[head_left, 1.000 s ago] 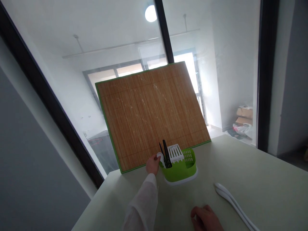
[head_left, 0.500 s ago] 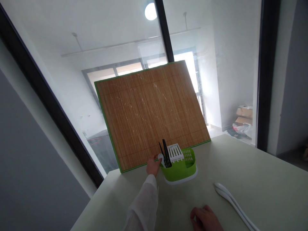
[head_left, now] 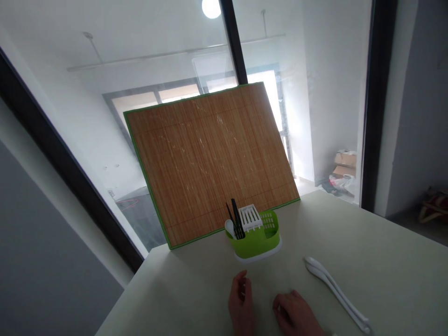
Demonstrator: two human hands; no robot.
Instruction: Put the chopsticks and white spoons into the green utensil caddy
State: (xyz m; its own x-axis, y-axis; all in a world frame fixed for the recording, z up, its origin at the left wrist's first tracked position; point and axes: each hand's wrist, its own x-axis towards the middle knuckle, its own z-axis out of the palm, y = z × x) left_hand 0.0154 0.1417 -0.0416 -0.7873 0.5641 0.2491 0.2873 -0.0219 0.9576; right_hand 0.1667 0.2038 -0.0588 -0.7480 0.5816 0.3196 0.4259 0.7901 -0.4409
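Two bare hands rest low in view, just beside one another over a pale table. Taking the green caddy as the centre of a clock, the left hand lies between six and seven, near the caddy but apart from it. Its fingers are loosely bent, with a narrow gap between them and the thumb. The right hand sits at five o'clock, its fingers curled inward; whether they hold anything I cannot tell. Well to its right, at four o'clock, a long white utensil lies slantwise on the table; it may be two pieces together, but the overlap is hard to read.

The caddy stands upright on its white base, close in front of a bamboo mat. At its nine-o'clock end a white spoon leans with its rounded head up, just beside slim black utensils that point towards eleven. A white slatted rack covers the middle, and a perforated wall shows at the three-o'clock end.

The mat, edged in green, stands tilted on the table at eleven o'clock, before a glass partition with a dark post. Beyond the glass, cardboard boxes are stacked at two o'clock.
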